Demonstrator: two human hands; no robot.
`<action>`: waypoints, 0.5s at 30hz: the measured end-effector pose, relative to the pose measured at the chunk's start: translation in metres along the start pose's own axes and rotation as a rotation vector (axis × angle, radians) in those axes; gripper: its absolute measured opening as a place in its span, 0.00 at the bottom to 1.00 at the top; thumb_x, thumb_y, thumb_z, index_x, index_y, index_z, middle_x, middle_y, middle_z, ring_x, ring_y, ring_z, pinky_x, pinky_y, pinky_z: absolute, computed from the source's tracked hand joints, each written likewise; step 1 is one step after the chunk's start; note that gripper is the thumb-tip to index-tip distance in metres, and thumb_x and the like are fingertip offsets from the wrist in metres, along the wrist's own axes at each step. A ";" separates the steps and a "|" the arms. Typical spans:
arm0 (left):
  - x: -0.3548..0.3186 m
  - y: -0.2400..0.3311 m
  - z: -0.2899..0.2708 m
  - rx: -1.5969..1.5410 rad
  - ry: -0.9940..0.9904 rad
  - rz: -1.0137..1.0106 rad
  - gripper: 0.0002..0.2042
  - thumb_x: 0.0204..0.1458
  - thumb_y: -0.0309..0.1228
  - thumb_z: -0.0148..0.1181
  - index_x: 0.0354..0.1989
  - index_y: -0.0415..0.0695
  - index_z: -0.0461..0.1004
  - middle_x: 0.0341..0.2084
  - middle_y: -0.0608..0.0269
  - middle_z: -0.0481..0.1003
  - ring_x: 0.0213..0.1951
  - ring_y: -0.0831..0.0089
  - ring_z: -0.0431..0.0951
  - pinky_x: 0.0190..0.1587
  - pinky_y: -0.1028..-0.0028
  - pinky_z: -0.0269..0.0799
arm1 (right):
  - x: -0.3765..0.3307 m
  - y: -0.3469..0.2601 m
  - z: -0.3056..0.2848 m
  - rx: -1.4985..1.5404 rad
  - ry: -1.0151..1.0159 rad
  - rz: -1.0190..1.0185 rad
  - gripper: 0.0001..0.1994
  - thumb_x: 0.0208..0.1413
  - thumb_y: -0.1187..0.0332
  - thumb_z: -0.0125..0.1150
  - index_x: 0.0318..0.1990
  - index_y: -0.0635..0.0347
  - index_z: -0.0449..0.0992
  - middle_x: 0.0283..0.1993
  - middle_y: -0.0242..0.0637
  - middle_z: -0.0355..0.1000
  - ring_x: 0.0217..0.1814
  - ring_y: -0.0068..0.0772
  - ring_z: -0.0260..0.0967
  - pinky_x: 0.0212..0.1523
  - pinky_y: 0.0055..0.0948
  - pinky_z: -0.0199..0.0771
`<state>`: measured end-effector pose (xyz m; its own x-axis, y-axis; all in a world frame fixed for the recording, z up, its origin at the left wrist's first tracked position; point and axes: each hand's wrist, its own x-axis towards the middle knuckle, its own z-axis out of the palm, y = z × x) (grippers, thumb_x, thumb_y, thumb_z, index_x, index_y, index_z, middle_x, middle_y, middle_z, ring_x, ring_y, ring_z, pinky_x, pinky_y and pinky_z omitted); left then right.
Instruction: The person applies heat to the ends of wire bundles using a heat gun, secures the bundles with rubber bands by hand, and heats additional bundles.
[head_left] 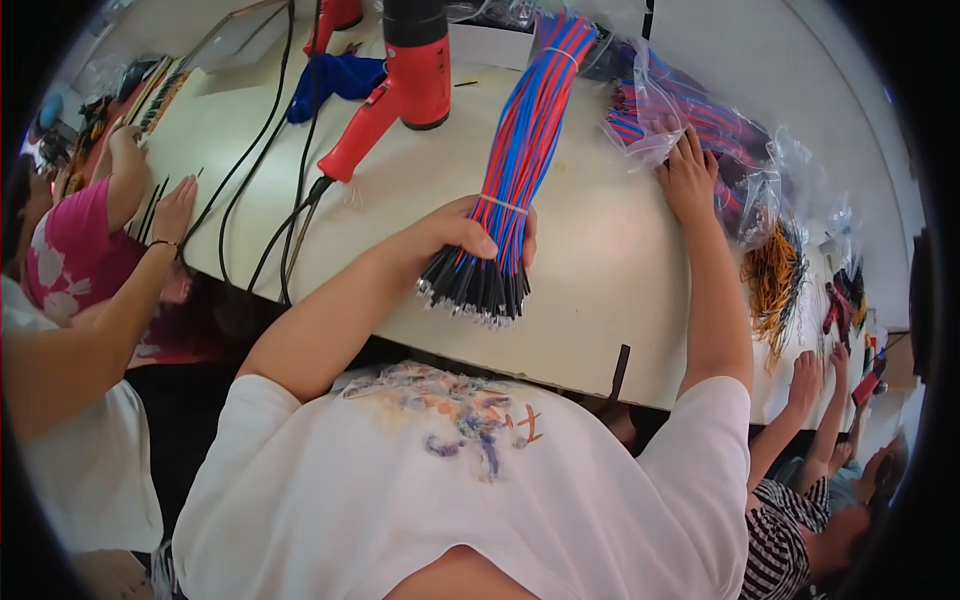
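Observation:
My left hand (465, 232) is closed round a thick bundle of red and blue wires (528, 140), just below a pale tie. The bundle's near end fans out in black sleeves with silvery tips, and its far end leans away from me. Out to the right, my right hand (688, 178) rests with its fingers stretched on a clear plastic bag (650, 145). More red and blue wires (690, 120) lie in and under that bag. Whether my right fingertips grip the plastic cannot be made out.
A red heat gun (410, 85) hangs left of the bundle, with black cables (270, 150) beside it. Behind it lies a blue cloth-like item (335, 85). Orange wires (772, 280) lie at the right of the white table (590, 290). Co-workers' arms (150, 270) reach in at both sides.

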<state>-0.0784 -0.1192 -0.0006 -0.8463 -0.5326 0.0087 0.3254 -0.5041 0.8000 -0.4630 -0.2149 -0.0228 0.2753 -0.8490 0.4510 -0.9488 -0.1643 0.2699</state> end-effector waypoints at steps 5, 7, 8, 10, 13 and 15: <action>-0.001 0.001 0.009 -0.005 0.001 0.011 0.26 0.36 0.32 0.63 0.48 0.38 0.67 0.37 0.56 0.75 0.42 0.67 0.76 0.51 0.69 0.70 | 0.007 -0.031 -0.058 0.103 0.025 0.165 0.34 0.52 0.57 0.60 0.67 0.49 0.57 0.72 0.33 0.50 0.74 0.40 0.46 0.67 0.49 0.48; -0.002 0.005 0.019 0.061 0.006 0.046 0.27 0.37 0.31 0.63 0.49 0.39 0.67 0.39 0.56 0.75 0.43 0.68 0.76 0.51 0.69 0.70 | 0.003 -0.052 -0.097 0.814 -0.009 0.143 0.37 0.51 0.54 0.62 0.67 0.54 0.56 0.72 0.37 0.51 0.74 0.40 0.46 0.68 0.48 0.47; 0.001 0.006 0.024 0.126 -0.003 0.063 0.27 0.37 0.31 0.63 0.51 0.39 0.66 0.40 0.56 0.74 0.44 0.68 0.76 0.51 0.69 0.69 | -0.001 -0.065 -0.110 1.519 -0.058 0.134 0.41 0.50 0.50 0.64 0.67 0.58 0.55 0.71 0.40 0.53 0.74 0.39 0.47 0.69 0.46 0.46; 0.015 0.004 0.036 0.169 -0.082 0.074 0.28 0.39 0.31 0.65 0.52 0.40 0.65 0.42 0.56 0.74 0.46 0.71 0.74 0.51 0.70 0.69 | -0.015 -0.098 -0.132 1.945 -0.174 -0.032 0.48 0.46 0.43 0.66 0.67 0.65 0.53 0.68 0.44 0.56 0.72 0.40 0.48 0.69 0.43 0.48; 0.022 0.013 0.047 0.884 -0.085 0.075 0.30 0.41 0.34 0.70 0.54 0.41 0.65 0.44 0.56 0.73 0.47 0.70 0.73 0.51 0.69 0.69 | -0.008 -0.144 -0.175 2.037 -0.184 -0.023 0.38 0.46 0.50 0.68 0.59 0.66 0.61 0.53 0.48 0.69 0.59 0.40 0.66 0.61 0.40 0.61; 0.020 0.015 0.050 0.924 -0.005 0.078 0.31 0.40 0.34 0.72 0.54 0.41 0.65 0.43 0.56 0.73 0.47 0.69 0.74 0.51 0.69 0.69 | -0.008 -0.153 -0.187 1.970 -0.127 0.006 0.32 0.48 0.55 0.68 0.54 0.66 0.64 0.46 0.47 0.73 0.52 0.39 0.71 0.58 0.38 0.65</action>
<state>-0.1113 -0.1036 0.0420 -0.8388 -0.5380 0.0831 -0.0823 0.2761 0.9576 -0.2914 -0.0889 0.0916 0.3460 -0.8619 0.3707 0.1988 -0.3187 -0.9267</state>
